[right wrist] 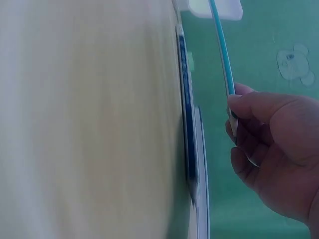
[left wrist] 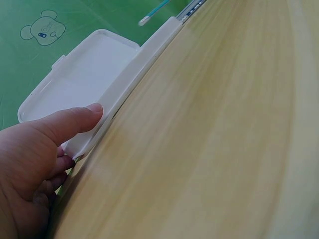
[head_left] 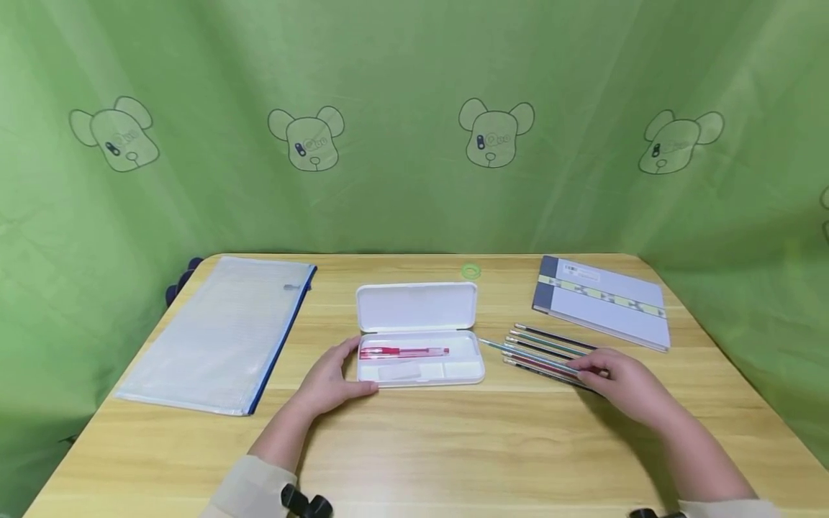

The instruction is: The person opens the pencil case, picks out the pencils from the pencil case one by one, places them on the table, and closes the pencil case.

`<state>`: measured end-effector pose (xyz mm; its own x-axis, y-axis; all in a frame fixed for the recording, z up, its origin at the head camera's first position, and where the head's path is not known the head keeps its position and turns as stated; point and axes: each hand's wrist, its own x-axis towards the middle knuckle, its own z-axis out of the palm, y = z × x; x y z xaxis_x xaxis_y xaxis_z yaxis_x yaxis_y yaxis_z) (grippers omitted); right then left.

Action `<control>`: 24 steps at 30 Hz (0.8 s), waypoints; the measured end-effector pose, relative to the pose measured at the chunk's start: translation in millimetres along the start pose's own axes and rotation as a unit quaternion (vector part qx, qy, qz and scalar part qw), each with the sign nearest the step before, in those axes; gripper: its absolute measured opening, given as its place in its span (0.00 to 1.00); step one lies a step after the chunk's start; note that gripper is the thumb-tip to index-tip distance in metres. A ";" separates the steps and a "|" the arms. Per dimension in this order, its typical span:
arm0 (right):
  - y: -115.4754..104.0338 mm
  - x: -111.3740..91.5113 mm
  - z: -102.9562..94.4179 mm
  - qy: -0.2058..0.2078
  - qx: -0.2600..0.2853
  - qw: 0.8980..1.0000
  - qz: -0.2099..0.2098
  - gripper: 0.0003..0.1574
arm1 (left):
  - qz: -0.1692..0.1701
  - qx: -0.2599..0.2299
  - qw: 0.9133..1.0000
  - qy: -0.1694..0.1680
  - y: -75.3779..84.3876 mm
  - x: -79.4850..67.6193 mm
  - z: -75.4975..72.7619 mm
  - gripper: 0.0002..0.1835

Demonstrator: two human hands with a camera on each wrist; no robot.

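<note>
An open white pencil case (head_left: 417, 307) lies mid-table with its lid tilted back. Inside are a red pen (head_left: 414, 352) and a pale, flat rectangular piece (head_left: 399, 371). My left hand (head_left: 332, 381) grips the left end of the case, thumb (left wrist: 82, 121) against its front wall and the other fingers round the side. A light blue pencil (right wrist: 223, 52) is pinched near its point by the thumb and fingers of my right hand (head_left: 622, 381). That pencil is raised above the row of pencils (head_left: 550, 336), its eraser end toward the case.
To the left lies a translucent zip folder (head_left: 214, 338) with a blue edge. A grey-blue notebook (head_left: 602, 298) sits at the back right. Near the far edge is a small green ring (head_left: 470, 271). A green curtain (head_left: 401, 201) hangs behind the table.
</note>
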<state>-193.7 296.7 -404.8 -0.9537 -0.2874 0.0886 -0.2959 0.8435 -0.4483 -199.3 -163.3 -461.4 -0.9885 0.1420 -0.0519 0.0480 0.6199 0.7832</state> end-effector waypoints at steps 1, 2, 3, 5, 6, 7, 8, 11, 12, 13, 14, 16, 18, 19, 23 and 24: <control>3.0 -2.7 -1.3 0.000 -0.004 1.000 0.002 0.11 | 0.000 0.000 1.000 0.000 -0.3 0.0 -0.2 0.51; 5.8 -5.4 -2.3 -0.002 -0.007 1.000 0.004 0.11 | -0.001 0.001 1.000 0.001 -0.7 0.0 -0.2 0.51; 8.4 -7.6 -3.4 -0.004 -0.010 1.000 0.006 0.11 | -0.002 0.002 1.000 0.001 -0.9 -0.1 -0.2 0.51; 12.8 -11.9 -5.0 -0.008 -0.015 1.000 0.007 0.11 | -0.003 0.002 1.000 0.001 -0.8 -0.3 -0.4 0.51; 15.1 -13.9 -5.3 -0.012 -0.016 1.000 0.008 0.11 | -0.004 0.002 1.000 0.001 -0.6 -0.4 -0.4 0.51; 16.8 -15.8 -5.7 -0.013 -0.019 1.000 0.010 0.11 | -0.004 0.003 1.000 0.001 -0.4 -0.6 -0.5 0.51; 18.5 -17.8 -5.9 -0.016 -0.022 1.000 0.014 0.11 | -0.004 0.003 1.000 0.001 0.0 -0.7 -0.6 0.51; 23.5 -22.9 -5.6 -0.024 -0.027 0.999 0.026 0.11 | -0.003 0.001 1.000 0.001 0.9 -0.7 -0.8 0.51; 24.9 -24.4 -5.3 -0.028 -0.027 0.999 0.029 0.11 | -0.003 0.001 1.000 0.001 1.1 -0.7 -0.8 0.51; 26.2 -25.6 -4.9 -0.029 -0.029 0.999 0.035 0.11 | -0.003 0.000 1.000 0.001 1.3 -0.8 -0.8 0.51; 27.4 -26.6 -4.4 -0.033 -0.028 0.998 0.039 0.11 | -0.003 0.001 1.000 0.000 1.4 -0.7 -0.7 0.51; 29.4 -28.5 -3.5 -0.035 -0.023 0.998 0.041 0.11 | -0.003 0.001 1.000 0.000 1.7 -0.8 -0.6 0.51; 30.9 -29.9 -2.6 -0.036 -0.018 0.998 0.043 0.11 | -0.004 0.001 1.000 -0.001 2.0 -0.9 -0.4 0.51; 31.5 -30.2 -2.2 -0.037 -0.015 0.998 0.044 0.11 | -0.004 0.000 1.000 -0.001 2.0 -0.9 -0.5 0.51; 33.3 -30.3 -1.1 -0.045 -0.004 0.998 0.051 0.11 | -0.003 -0.002 1.000 -0.001 2.1 -1.0 -0.6 0.51; 33.7 -30.1 -0.8 -0.047 -0.005 0.997 0.053 0.11 | -0.002 -0.002 1.000 -0.001 2.0 -1.0 -0.5 0.51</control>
<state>-175.1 334.1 -421.8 -0.9708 -0.2363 -0.0426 -0.1937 0.8756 -0.4424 -198.3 -162.6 -459.4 -0.9883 0.1413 -0.0565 0.0433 0.6169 0.7859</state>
